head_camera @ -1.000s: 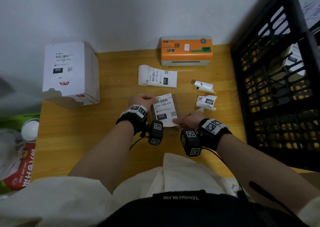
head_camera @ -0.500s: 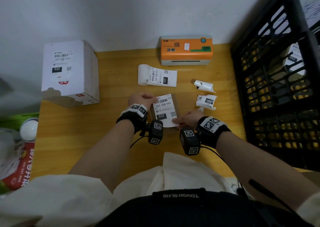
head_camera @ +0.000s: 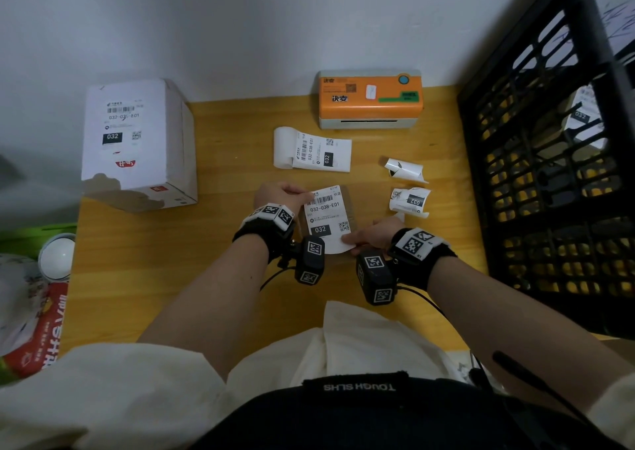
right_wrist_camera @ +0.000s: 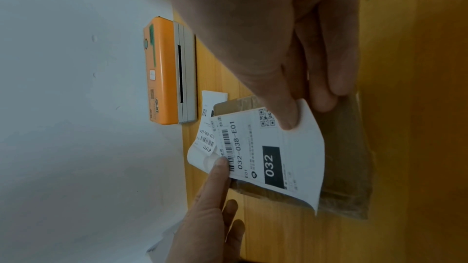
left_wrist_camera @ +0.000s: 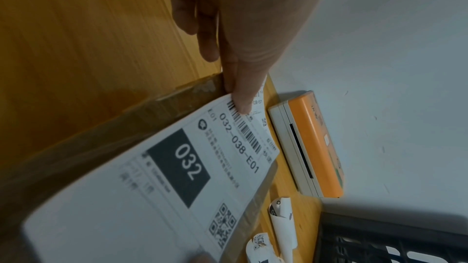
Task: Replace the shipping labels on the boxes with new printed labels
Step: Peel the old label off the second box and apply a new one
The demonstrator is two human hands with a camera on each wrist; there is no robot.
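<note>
At the table's centre a flat brown cardboard box (head_camera: 347, 209) lay on the wooden table (head_camera: 213, 243), and over it both hands held a white label (head_camera: 324, 221) printed 032-038-E01. The left hand (head_camera: 275, 195) pinched the label's corner at 10 o'clock, thumb on the barcode and fingers beneath, the other fingers loosely extended. The right hand (head_camera: 372, 235) pinched the opposite corner at 4 o'clock, beside the QR code, between thumb and forefinger; its remaining fingers (right_wrist_camera: 326, 87) rested on the box. In the wrist views the label bowed up off the cardboard, its near edge lifted rather than stuck flat.

At 12 o'clock from the box lay a curled strip of printed labels (head_camera: 312, 150), and beyond it, against the wall, the orange label printer (head_camera: 369, 97). At 2 o'clock lay two crumpled labels (head_camera: 407, 188). A white box (head_camera: 137, 147) bearing a label stood at 10 o'clock, and a black crate (head_camera: 549, 174) filled the 3 o'clock side
</note>
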